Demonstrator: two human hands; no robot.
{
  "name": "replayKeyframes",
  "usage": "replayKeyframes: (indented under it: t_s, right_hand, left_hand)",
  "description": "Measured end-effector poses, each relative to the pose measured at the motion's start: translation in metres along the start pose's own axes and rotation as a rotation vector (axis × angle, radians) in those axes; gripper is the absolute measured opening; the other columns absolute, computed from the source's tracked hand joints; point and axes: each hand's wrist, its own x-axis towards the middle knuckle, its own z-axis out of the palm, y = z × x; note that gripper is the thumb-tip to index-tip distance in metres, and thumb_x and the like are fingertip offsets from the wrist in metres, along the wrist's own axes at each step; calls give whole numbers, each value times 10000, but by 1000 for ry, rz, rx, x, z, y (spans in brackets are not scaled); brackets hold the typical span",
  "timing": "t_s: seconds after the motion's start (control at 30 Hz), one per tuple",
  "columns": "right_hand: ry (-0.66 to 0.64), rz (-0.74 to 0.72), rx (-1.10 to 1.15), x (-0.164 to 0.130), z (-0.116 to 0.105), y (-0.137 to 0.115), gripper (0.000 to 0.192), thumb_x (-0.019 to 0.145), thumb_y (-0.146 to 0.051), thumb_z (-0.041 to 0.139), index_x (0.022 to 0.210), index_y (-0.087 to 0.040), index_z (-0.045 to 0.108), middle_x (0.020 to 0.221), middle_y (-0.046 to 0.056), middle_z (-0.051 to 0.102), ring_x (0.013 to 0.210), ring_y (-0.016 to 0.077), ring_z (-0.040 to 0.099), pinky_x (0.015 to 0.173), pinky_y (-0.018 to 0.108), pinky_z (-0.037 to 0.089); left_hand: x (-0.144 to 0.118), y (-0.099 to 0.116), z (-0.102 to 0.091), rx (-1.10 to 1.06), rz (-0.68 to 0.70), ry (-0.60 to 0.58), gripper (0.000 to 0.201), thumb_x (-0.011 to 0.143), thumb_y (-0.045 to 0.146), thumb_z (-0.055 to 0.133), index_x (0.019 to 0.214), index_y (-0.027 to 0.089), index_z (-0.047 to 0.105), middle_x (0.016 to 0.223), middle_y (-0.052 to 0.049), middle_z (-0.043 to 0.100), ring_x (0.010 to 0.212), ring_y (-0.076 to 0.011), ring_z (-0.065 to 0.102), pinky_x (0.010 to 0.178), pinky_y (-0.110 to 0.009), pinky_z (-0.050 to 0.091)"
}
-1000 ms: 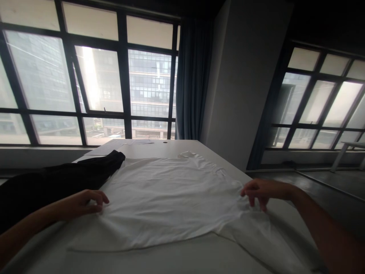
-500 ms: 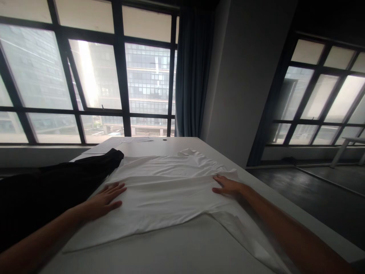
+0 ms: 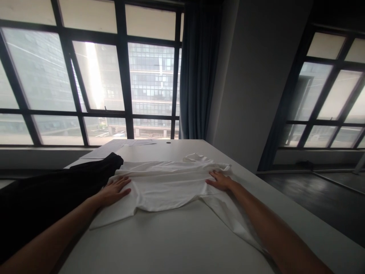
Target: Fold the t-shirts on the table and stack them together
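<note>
A white shirt [image 3: 168, 192] lies spread on the white table [image 3: 171, 243], wrinkled along its far part. My left hand [image 3: 115, 191] rests on the shirt's left end with its fingers apart, pressing on the cloth. On the right end, my right hand [image 3: 219, 180] lies with spread fingers, also touching the fabric. One sleeve-like strip of the shirt trails toward me beside my right forearm, which partly hides it. Neither hand grips the cloth.
Black cloth [image 3: 57, 186] is heaped along the table's left side, close to my left arm. Sheets of paper [image 3: 99, 151] lie at the far left corner. Beyond stand windows, a blue curtain [image 3: 195, 76] and a grey pillar [image 3: 251, 87].
Both hands have slid away from me, pushing the shirt forward. Its near edge has drawn back and bunched, and more of the table's near part shows. The view has shifted slightly left.
</note>
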Motion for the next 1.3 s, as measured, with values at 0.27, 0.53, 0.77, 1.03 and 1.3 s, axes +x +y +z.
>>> replayKeyframes:
  t_s: [0.27,0.53,0.77,1.03,1.3]
  right_hand:
    - [45,41,-6,107,3,-15,901,855,-802,218,1564,-247,179,1638,76,73,1489,344,82,1109,673,133]
    - [144,72,-68,165,3,-36,807,912,-727,159,1543,-236,264,1613,131,194,1450,354,205,1104,627,164]
    - [147,124,-146,104,3,-36,670,968,-603,163,1483,-238,389,1519,151,388,1344,376,388,1062,654,200]
    - [162,41,-165,-7,17,6,678,972,-592,200,1513,-208,339,1555,144,340,1401,338,333,1102,587,237]
    - [100,-89,33,-72,7,82,516,874,-274,466,1352,-110,574,1419,171,527,1318,257,482,1119,357,322]
  left_hand:
    - [99,-17,7,-2,-132,53,810,879,704,259,1504,200,370,1602,-105,263,1490,-324,171,1178,-549,135]
    - [136,-22,2,9,-190,32,818,889,703,227,1534,205,298,1623,-91,175,1501,-316,112,1182,-539,107]
    - [87,-18,-2,30,-66,-39,790,917,671,219,1547,196,233,1623,-91,113,1504,-294,76,1185,-532,113]
    - [-25,-5,-11,10,120,-45,749,918,685,243,1528,254,295,1612,-54,191,1494,-265,163,1203,-467,137]
    - [-105,3,-29,-131,123,-101,739,852,638,443,1441,195,482,1567,-99,337,1440,-288,326,1186,-424,250]
